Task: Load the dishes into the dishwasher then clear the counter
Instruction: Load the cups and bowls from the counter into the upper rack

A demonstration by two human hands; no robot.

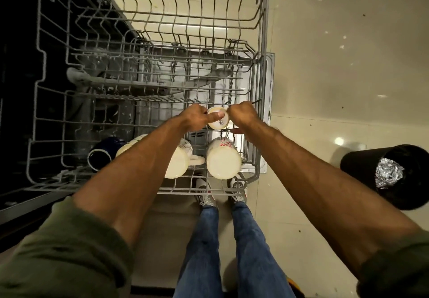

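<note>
Fingers and thumb of my left hand (197, 117) wrap the small white cup (219, 123), thumb across its near end, over the upper rack (148, 70). My right hand (243, 116) is curled tight just beside it; I cannot tell what it grips. Nearer me in the rack lie a flowered white mug (222, 160), a second flowered mug (178, 164) and a dark blue mug (102, 154).

Upper rack (181, 191) pulled out. Near row blocked: dark blue mug (99, 156), cream mug (177, 165) and flowered mug (223, 160), bases up, close together. Small cup (218, 118) sits just behind; left hand (197, 116) and right hand (243, 115) flank it. Far half: upright tines only, with room between rows. Right of rack: open floor (336, 77), black bin (369, 170) nearby.
</note>
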